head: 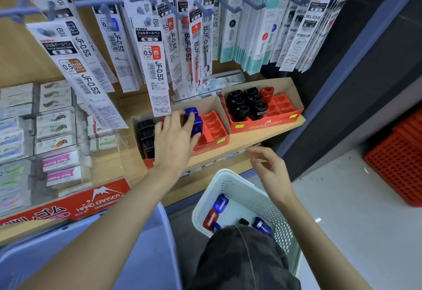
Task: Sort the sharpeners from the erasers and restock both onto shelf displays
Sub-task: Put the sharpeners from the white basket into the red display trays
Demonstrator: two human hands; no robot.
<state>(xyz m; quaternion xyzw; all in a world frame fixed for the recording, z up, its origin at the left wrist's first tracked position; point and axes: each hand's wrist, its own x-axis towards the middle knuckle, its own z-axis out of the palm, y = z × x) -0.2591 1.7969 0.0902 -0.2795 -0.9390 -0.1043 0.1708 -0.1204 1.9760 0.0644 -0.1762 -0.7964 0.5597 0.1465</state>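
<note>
My left hand (174, 133) reaches into the left red display box (219, 140) on the wooden shelf and its fingers curl over blue sharpeners (196, 120) standing in the tray. Black sharpeners (146, 134) fill that box's left side. My right hand (268, 164) hovers above a white basket (230, 181) with fingers loosely curled and nothing in it. In the basket lie blue sharpeners (220, 201) and a red sharpener (210, 219). The right display box (265, 125) holds black sharpeners (247, 104) and one red one (267, 93).
Boxed erasers (61, 164) fill clear compartments at the left, behind a red Hard Eraser sign (98, 200). Pen refill packs (157, 61) hang from hooks overhead. A blue bin (148, 244) sits below left. A red crate (399, 164) stands on the floor at right.
</note>
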